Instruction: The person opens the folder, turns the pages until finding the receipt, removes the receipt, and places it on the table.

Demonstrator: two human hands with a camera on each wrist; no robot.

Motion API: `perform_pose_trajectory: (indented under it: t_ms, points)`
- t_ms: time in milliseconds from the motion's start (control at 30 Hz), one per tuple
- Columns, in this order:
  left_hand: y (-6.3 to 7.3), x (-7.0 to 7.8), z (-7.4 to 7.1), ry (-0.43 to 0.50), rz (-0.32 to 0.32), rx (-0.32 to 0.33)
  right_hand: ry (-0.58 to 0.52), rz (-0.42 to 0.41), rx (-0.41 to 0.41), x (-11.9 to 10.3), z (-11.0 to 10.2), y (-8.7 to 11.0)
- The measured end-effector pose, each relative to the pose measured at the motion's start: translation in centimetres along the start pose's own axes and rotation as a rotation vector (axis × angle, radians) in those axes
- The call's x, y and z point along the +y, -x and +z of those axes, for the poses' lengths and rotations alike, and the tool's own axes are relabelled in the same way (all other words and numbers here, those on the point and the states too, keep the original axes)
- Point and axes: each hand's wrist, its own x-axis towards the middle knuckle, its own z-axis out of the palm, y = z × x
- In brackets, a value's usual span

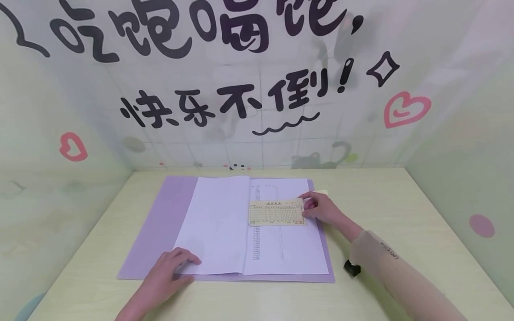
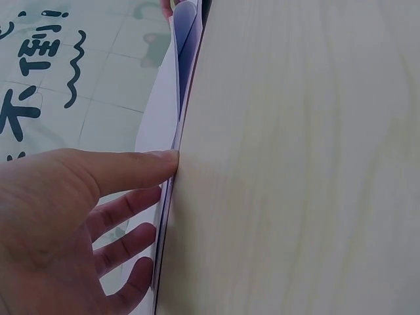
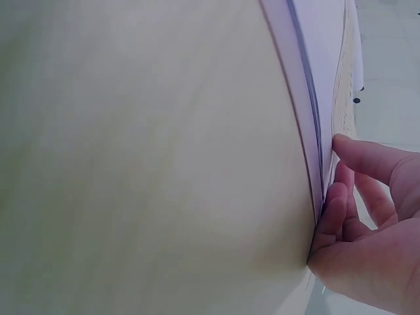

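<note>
An open purple folder [image 1: 156, 227] lies on the table with white pages in it. A blank page [image 1: 217, 223] is on its left side, and a printed list [image 1: 301, 254] is on its right. Over the list lies a yellowish receipt form [image 1: 277, 213] with a ruled grid. My right hand [image 1: 323, 209] pinches the form's right edge; in the right wrist view, its thumb [image 3: 367, 154] is at the paper and the other fingers are curled. With relaxed fingers, my left hand [image 1: 168, 272] rests on the lower left of the blank page, thumb at the folder's bottom edge.
A small black object [image 1: 352, 268] is on the table beneath the right sleeve [image 1: 395, 267]. Behind the right hand a pale yellow corner [image 1: 322, 192] shows. A printed wall covering [image 1: 225, 147] rises at the table's back edge, with side panels left and right.
</note>
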Motion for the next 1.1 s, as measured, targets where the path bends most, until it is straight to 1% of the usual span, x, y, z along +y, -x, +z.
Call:
perform_pose_trajectory:
  t_ms: [133, 300, 500, 733, 933, 1100]
  points:
    - [0.0, 0.0, 0.0, 0.000, -0.007, -0.001, 0.040, -0.006, 0.029, 0.0, 0.2, 0.0]
    - [0.1, 0.1, 0.0, -0.007, -0.017, -0.001, 0.098, -0.046, 0.067, -0.2, 0.5, 0.2]
    - [0.1, 0.2, 0.0, -0.005, -0.025, -0.007, 0.120, -0.086, 0.107, -0.4, 0.5, 0.5]
    - [0.2, 0.3, 0.0, -0.010, -0.021, -0.001, 0.075, -0.075, 0.161, -0.7, -0.1, 1.2]
    - [0.3, 0.3, -0.1, -0.010, -0.020, 0.003, 0.033, -0.064, 0.178, -0.6, -0.8, 1.6]
    - [0.2, 0.2, -0.1, -0.006, -0.014, 0.006, -0.016, -0.052, 0.169, -0.3, -1.4, 2.3]
